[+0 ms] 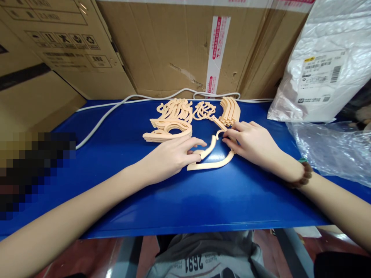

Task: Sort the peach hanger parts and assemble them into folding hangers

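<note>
Beige plastic parts, apparently of folding clothes hangers, lie on the blue table. My left hand (171, 156) pinches the end of a short curved hanger arm (210, 148) between thumb and fingers. A longer curved hanger arm (213, 166) lies just below it, its right end reaching under my right hand (252, 143). The right fingers are bent together over a small curved hook (219, 134); their tips partly hide what they hold. Beyond the hands are a stack of hanger arms (168, 135), a pile of hooks (176, 110), loose hooks (203, 111) and stacked curved arms (230, 111).
Cardboard boxes (174, 46) stand along the back, with a white cable (101, 125) in front. A white plastic parcel bag (321, 88) and clear plastic wrap (327, 150) sit at the right. The blue table's (203, 216) front edge runs close to my body.
</note>
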A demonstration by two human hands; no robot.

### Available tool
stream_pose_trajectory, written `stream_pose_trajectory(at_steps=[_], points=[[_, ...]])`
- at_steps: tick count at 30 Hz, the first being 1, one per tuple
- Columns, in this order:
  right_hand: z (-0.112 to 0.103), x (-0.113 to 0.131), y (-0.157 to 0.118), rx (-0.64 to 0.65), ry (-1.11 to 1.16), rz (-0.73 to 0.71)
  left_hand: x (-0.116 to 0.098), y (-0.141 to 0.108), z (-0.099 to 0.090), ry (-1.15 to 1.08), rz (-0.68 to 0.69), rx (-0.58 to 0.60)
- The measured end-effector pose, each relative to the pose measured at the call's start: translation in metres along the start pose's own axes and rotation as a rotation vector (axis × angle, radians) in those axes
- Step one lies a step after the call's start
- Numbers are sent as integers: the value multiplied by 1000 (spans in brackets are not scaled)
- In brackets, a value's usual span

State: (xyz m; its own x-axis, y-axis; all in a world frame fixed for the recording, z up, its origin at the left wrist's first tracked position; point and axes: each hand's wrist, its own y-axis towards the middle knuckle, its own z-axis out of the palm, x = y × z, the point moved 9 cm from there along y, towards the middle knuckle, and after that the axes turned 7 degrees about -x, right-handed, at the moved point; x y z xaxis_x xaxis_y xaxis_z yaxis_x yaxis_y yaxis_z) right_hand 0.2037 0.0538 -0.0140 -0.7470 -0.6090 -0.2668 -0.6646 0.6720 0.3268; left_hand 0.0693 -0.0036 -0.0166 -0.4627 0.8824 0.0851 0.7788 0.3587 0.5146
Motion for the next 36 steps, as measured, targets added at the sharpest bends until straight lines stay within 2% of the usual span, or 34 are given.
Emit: stream_pose_trajectory(at_steps=[5, 20, 24, 28, 36], points=[[0, 0, 0, 18, -4, 15, 0, 0, -1, 48, -4, 3], [0, 5, -1, 3, 1, 1, 1, 2, -1, -10, -68, 67], [-6, 14, -1, -52, 57, -85, 2, 2, 3, -39, -80, 76], [-10, 31, -2, -49, 140, -218, 3, 0, 5, -41, -72, 45], [-27, 63, -10, -140, 166, -426, 6, 2, -4, 130, -111, -66]])
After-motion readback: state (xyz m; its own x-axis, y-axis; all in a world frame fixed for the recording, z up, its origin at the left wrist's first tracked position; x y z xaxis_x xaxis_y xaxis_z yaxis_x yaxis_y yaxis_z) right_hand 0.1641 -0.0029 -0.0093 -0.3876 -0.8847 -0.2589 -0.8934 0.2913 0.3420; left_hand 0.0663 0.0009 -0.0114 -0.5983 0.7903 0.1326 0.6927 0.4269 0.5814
